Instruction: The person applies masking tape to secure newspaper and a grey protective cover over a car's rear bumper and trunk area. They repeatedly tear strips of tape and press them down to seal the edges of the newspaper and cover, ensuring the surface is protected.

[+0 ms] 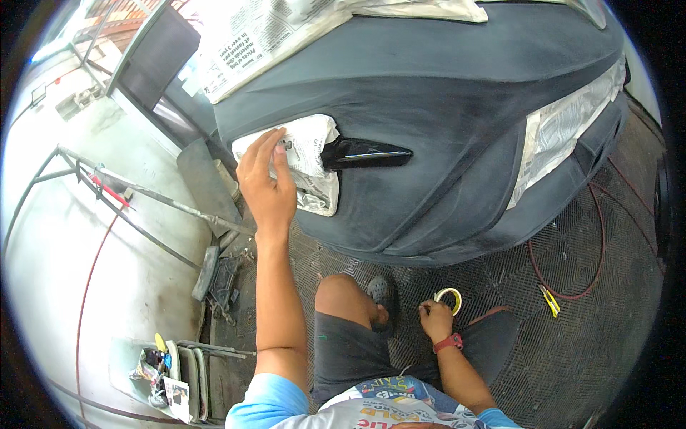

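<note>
Newspaper (309, 161) is covering the left headlight on the grey car (443, 107), its long axis running up and right along the body, and the left hand (266, 179) is pressing its left edge with fingers flat and close together. Low down, the right hand (436, 319) is pinching a tape roll (449, 299) above the mesh floor (572, 336), which is lying open to the right beside a red hose (597, 264).

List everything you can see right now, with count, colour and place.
Dark grey primed car front bumper: one, upper centre.
Newspaper masking over left headlight: one, white, under left hand.
Newspaper masking over right headlight: one, white, right side.
Newspaper sheet on hood: one, white, top left.
Roll of pale masking tape: one, cream, at right hand.
Red hose: one, floor right.
Yellow-handled tool: one, floor right.
Grey metal frame: one, left.
Left hand: pressing the newspaper.
Right hand: fingers on tape roll, red wristband.
</note>
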Available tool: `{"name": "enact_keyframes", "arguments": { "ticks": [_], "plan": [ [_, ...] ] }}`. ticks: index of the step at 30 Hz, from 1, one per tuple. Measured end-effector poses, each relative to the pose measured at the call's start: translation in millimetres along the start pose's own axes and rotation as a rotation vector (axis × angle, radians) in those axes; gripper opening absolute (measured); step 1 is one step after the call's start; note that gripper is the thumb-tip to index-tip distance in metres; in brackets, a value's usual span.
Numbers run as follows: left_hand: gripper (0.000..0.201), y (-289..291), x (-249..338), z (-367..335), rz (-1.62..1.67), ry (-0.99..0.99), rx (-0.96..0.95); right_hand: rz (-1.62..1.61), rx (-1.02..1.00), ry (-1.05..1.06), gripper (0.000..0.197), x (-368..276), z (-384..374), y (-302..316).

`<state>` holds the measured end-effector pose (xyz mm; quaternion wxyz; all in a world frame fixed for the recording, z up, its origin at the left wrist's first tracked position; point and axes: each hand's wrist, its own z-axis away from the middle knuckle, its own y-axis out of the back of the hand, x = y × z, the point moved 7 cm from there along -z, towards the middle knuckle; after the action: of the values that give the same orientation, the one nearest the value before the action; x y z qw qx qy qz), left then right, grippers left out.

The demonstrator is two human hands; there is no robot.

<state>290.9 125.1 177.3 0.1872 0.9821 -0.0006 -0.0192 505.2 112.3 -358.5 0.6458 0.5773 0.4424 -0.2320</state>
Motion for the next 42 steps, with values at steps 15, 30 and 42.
{"name": "enact_keyframes", "arguments": {
  "ticks": [15, 30, 42],
  "plan": [
    [0.039, -5, 24, 4, -0.257, -0.149, -0.253, -0.13, -0.16, 0.08, 0.021, -22, 12, -36],
    [0.029, -13, 32, -15, 0.09, -0.045, -0.077, -0.054, -0.07, -0.029, 0.021, -7, 11, -6],
    [0.025, -24, 1, 26, 0.265, -0.139, 0.054, 0.035, 0.046, -0.105, 0.018, 6, 16, 21]
  ]
}}
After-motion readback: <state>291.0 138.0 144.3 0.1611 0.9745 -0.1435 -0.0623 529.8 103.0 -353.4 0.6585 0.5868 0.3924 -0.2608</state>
